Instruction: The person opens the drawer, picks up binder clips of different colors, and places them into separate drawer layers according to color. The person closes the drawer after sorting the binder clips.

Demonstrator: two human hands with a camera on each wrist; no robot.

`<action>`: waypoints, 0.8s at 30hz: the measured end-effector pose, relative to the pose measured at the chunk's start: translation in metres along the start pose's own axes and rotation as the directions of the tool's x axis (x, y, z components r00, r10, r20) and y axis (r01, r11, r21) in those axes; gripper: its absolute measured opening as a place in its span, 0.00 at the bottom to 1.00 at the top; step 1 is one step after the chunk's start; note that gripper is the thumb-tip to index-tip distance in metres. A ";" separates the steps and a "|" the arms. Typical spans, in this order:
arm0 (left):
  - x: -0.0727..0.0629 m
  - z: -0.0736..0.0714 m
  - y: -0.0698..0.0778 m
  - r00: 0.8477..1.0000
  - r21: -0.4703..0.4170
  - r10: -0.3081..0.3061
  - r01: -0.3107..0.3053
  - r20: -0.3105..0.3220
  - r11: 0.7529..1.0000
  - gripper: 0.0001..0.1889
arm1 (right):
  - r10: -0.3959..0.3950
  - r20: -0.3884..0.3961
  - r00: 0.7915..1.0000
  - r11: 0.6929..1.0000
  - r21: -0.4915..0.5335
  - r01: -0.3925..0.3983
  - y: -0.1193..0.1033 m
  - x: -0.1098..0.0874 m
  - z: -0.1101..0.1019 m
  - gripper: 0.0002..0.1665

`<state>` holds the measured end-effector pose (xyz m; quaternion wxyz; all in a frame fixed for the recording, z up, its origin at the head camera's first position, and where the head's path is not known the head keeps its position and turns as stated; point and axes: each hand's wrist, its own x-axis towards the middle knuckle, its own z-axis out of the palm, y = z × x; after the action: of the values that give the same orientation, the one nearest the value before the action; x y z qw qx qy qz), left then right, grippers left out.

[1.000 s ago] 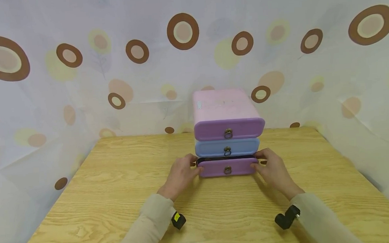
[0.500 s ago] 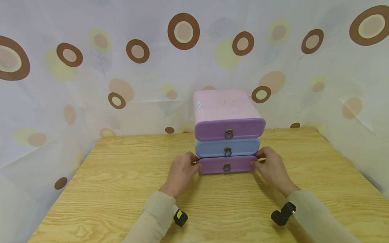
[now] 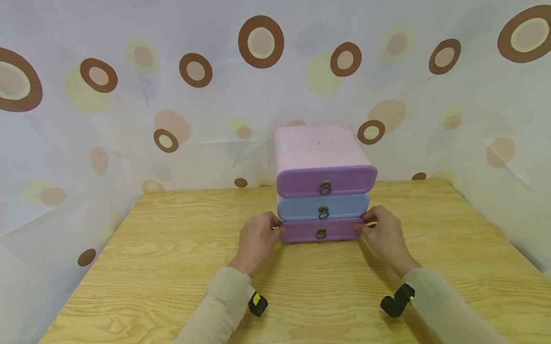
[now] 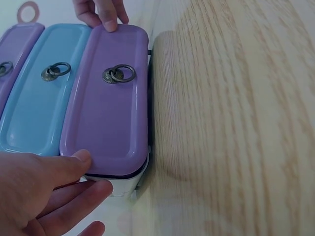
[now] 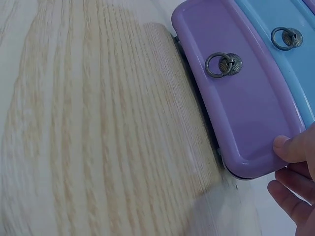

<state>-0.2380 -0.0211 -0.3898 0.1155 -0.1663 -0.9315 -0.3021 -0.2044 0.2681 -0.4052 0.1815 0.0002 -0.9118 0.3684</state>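
Observation:
A small three-drawer cabinet (image 3: 318, 144) with a pink top stands on the table. Its bottom purple drawer (image 3: 302, 232) sits nearly flush beneath the blue one, with a thin dark gap along one end in the left wrist view. My left hand (image 3: 257, 240) holds the drawer's left end, thumb on the front face and fingers around the side edge. At the right end, my right hand (image 3: 386, 236) holds it likewise, thumb on the front corner. Neither hand touches the ring pull (image 4: 118, 73) in the middle of the front.
Above are a blue drawer (image 3: 296, 209) and a purple top drawer (image 3: 299, 182), both closed, each with a ring pull. The wood-grain table (image 3: 169, 281) extends around the cabinet. A patterned cloth backdrop (image 3: 225, 102) rises behind and at the sides.
The bottom drawer has slid inward, from partly open with its dark inside showing to almost flush. Both hands moved forward with it, keeping hold of its ends.

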 end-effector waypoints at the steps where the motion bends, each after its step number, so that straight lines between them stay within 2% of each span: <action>1: 0.000 0.000 0.000 1.000 0.008 0.001 -0.001 -0.004 1.000 0.07 | -0.005 0.002 1.000 1.000 0.002 0.005 0.000 0.000 0.000 0.08; 10: 0.001 0.001 0.003 1.000 0.039 -0.008 0.008 -0.012 0.999 0.06 | -0.057 0.033 0.998 0.997 0.061 0.055 0.006 -0.002 -0.007 0.07; 24: 0.003 0.002 0.002 0.999 0.055 -0.029 0.031 -0.021 0.998 0.05 | -0.037 -0.012 0.999 0.999 0.032 0.037 0.003 0.001 -0.006 0.05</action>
<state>-0.2399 -0.0176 -0.3889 0.1250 -0.1460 -0.9406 -0.2798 -0.2038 0.2740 -0.4031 0.1933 0.0179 -0.9046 0.3795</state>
